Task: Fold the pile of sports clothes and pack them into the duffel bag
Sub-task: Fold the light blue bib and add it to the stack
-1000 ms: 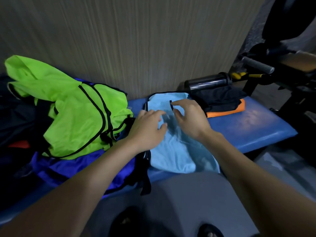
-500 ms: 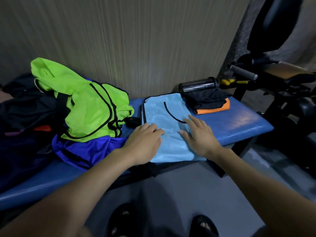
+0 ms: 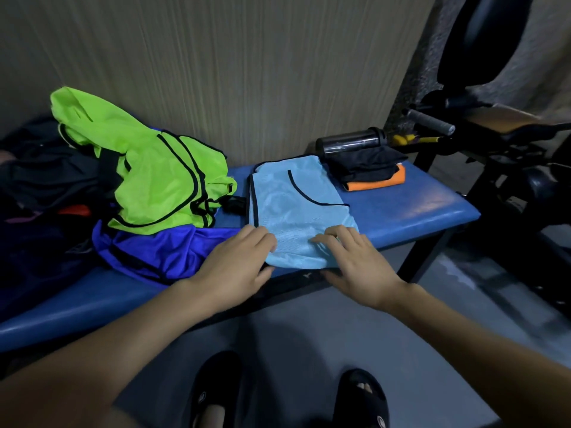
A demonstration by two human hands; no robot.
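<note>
A light blue mesh vest [image 3: 293, 208] with black trim lies flat on the blue padded bench [image 3: 417, 211]. My left hand [image 3: 238, 264] rests on its near left corner, fingers laid flat. My right hand [image 3: 355, 261] lies on its near right edge, fingers spread, thumb under the bench's front rim. To the left lies a pile: a neon green vest [image 3: 154, 177] on top of a royal blue garment [image 3: 160, 251]. Folded black and orange clothes [image 3: 370, 174] are stacked at the back right. Dark fabric [image 3: 40, 177] at the far left may be the duffel bag; I cannot tell.
A dark shaker bottle [image 3: 352, 143] lies against the wood-panel wall behind the folded stack. Black gym equipment with a grip handle [image 3: 432, 122] stands to the right of the bench. My feet in black slippers [image 3: 213, 393] are on the grey floor below.
Both hands slid from the vest's middle toward its near edge, smoothing it flat. The camera view pulled back and shifted left.
</note>
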